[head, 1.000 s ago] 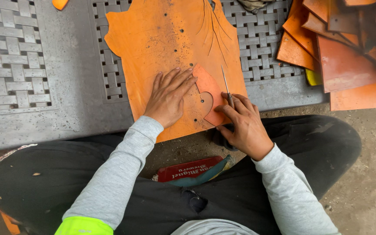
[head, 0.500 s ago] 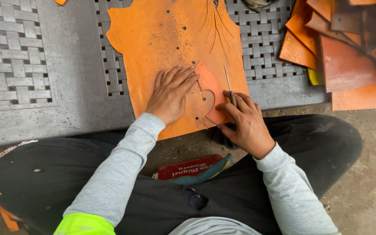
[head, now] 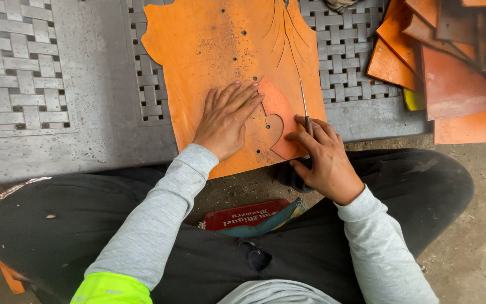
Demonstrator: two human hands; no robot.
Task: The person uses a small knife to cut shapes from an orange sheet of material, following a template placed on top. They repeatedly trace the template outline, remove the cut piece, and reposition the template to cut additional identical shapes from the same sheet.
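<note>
A large orange leather sheet (head: 215, 50) lies on a grey metal surface. On its near right part rests a darker orange template (head: 279, 107) with a heart-shaped hole. My left hand (head: 224, 119) presses flat on the sheet, fingertips on the template's left edge. My right hand (head: 324, 160) grips a thin pointed metal tool (head: 304, 101) that runs along the template's right edge, its tip pointing away from me.
The grey metal surface (head: 91, 84) has woven lattice panels. A stack of orange and brown leather pieces (head: 451, 67) lies at the far right. A red flat tin (head: 248, 215) rests between my crossed legs in black trousers. Concrete floor shows at the right.
The view shifted slightly. My right hand and the tool moved a little along the template's right edge. My left hand stays pressed on the sheet.
</note>
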